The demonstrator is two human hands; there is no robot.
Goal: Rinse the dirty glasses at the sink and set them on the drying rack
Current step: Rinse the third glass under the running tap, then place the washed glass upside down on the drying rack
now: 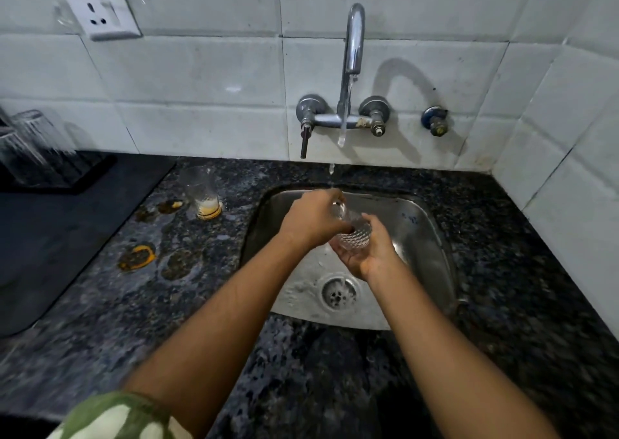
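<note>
**Operator:** Glasses status, largest item first?

**Inspector:** Countertop (351, 371): dark speckled stone, fills the lower frame. Steel sink (425, 237): set into it right of centre, drain (339, 292) at its lower middle. Wall tap (353, 43): upper centre, water running from the spout. Drying rack (50, 177): far left edge, dark tray; rinsed glasses (30, 144) stand inverted on it, blurred.

**Operator:** Hands?

**Inspector:** Left hand (315, 221): over the sink, centre of frame, fingers curled around the upper end of the patterned glass (353, 236). Right hand (365, 254): palm up, cupping that glass from below and from the right. Both hands grasp it. Glass is tilted, held above the basin, under the stream line.

**Operator:** Remaining items?

**Inspector:** Dirty glass (202, 192): upright on the counter, left of the sink, centre-left of frame, pale orange residue at its base. Orange ring stains (137, 256) mark the counter below and beside it.
</note>
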